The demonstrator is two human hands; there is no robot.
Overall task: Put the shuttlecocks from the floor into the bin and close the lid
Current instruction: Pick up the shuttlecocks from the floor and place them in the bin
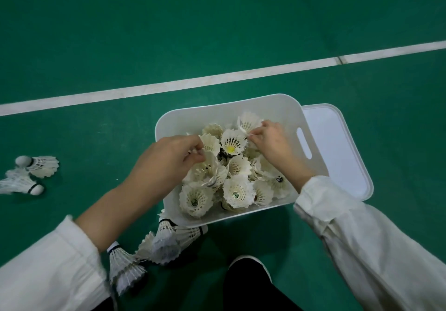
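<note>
**Both hands in bin, each pinching a shuttlecock**

- Bin (241,103): white, open, centre-right of frame on the green floor (120,33). Packed with a pile of shuttlecocks (237,191), mostly feather skirts up.
- Lid (337,142): off, flat on the floor at the bin's right side, partly tucked under it.
- Left hand (166,163): comes in from lower left, forearm bare, white sleeve (48,262) pushed up. Back of hand to the camera, fingers curled. Thumb and forefinger pinch the feather edge of the left-side shuttlecock (208,166) in the pile.
- Right hand (272,142): comes in from lower right over the bin's near-right corner, wrist bent inward. Fingers are curled, and the tips pinch the feathers of the rear shuttlecock (248,121) near the bin's far wall.
- On the floor: 2 loose shuttlecocks (41,166) at the left edge of frame, lying on their sides and touching. A floor cluster (166,240) lies at bottom centre, against the bin's near-left corner and running down-left under the left forearm.
- White court line (217,76) crosses the frame diagonally behind the bin.
- Dark shoe (251,272) at bottom centre, just below the bin.
</note>
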